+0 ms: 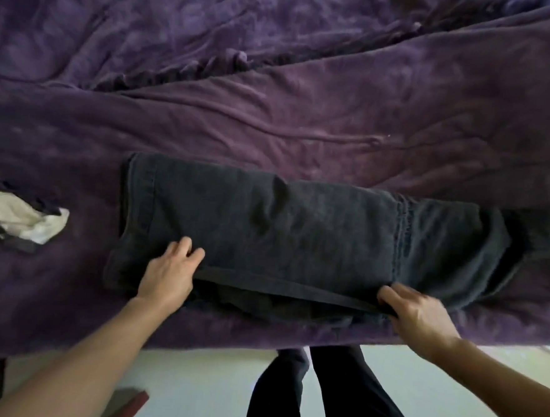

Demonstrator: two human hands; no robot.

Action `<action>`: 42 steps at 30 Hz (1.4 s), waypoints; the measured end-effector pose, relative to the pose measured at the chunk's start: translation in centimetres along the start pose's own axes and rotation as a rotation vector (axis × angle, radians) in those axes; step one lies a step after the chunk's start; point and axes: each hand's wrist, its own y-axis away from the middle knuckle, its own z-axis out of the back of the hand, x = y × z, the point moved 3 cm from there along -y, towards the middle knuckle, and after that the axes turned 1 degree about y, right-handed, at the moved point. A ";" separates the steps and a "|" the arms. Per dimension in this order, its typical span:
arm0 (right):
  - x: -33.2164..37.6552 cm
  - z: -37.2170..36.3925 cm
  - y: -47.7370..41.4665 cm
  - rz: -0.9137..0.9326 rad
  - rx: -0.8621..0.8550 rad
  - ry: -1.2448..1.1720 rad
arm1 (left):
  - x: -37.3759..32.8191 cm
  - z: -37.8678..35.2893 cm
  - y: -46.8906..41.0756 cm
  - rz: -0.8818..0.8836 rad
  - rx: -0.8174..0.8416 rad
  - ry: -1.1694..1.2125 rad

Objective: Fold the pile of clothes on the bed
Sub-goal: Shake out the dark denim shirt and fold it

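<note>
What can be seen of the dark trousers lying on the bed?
The dark trousers look like faded black denim, folded into a long band lying flat across the purple blanket near the bed's front edge, hem on the left, stitched seam toward the right. The left hand rests on the near edge; the right hand grips it.

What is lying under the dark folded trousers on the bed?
The purple bed cover shows around the dark trousers, so they lie on it. Whether anything else sits beneath cannot be seen: the cloth covers it.
</note>
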 end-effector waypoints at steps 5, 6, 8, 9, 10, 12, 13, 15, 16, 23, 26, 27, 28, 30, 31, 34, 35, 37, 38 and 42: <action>0.2 -3.3 0.8 -0.244 0.323 -0.015 | -0.8 -2.5 3.1 0.037 0.145 -0.023; 0.1 -2.6 0.7 -0.275 0.296 -0.100 | -0.9 -2.3 3.4 0.043 0.173 -0.007; -1.1 -0.6 0.9 -0.377 0.067 -0.234 | -1.6 -0.9 3.2 0.033 0.144 0.036; -2.2 0.6 1.1 -0.453 -0.108 -0.248 | -2.3 0.1 3.0 0.009 0.081 0.080; -3.7 1.7 1.5 -0.559 -0.273 -0.238 | -3.3 1.0 2.6 -0.034 -0.004 0.129; -7.4 2.9 2.4 -0.856 -0.492 -0.283 | -6.2 2.4 1.5 -0.166 -0.185 0.210; -9.3 3.0 2.9 -1.039 -0.541 -0.372 | -8.0 2.8 0.8 -0.246 -0.259 0.216; -12.3 2.4 3.4 -1.369 -0.576 -0.629 | -12.0 2.9 -0.8 -0.365 -0.321 0.190; -13.1 2.0 3.2 -1.479 -0.614 -0.804 | -13.8 2.5 -1.4 -0.393 -0.284 0.158; -12.5 1.4 -1.1 -1.316 -0.511 -1.762 | -18.2 -3.0 -3.5 -0.367 0.051 -0.042; -11.0 5.0 -1.0 -1.156 -0.716 -1.625 | -16.6 -1.2 -3.8 -0.385 0.050 0.110; -10.0 6.5 -1.0 -1.051 -0.846 -1.454 | -15.8 -0.4 -3.7 -0.357 0.028 0.203; -8.3 8.2 -1.0 -0.928 -0.926 -1.241 | -14.8 0.4 -3.6 -0.308 0.004 0.310; -3.4 10.0 -1.6 -0.675 -0.878 -0.790 | -12.4 1.7 -3.5 -0.166 -0.040 0.524; -0.9 9.8 -2.2 -0.589 -0.802 -0.547 | -11.1 2.3 -3.5 -0.085 -0.070 0.619; 4.3 5.6 -5.0 -0.400 -0.411 -0.024 | -8.1 4.0 -3.5 0.105 -0.256 0.743; 5.1 3.4 -6.0 -0.389 -0.206 0.051 | -7.7 4.5 -3.4 0.122 -0.324 0.743; 5.5 -0.5 -7.0 -0.410 0.157 0.100 | -8.1 5.4 -3.3 0.061 -0.430 0.708; 5.2 -1.5 -7.3 -0.414 0.243 0.091 | -8.9 5.8 -3.2 -0.004 -0.469 0.666; 2.7 -0.2 -7.6 -0.373 0.143 -0.237 | -13.9 5.6 -3.9 -0.269 -0.443 0.422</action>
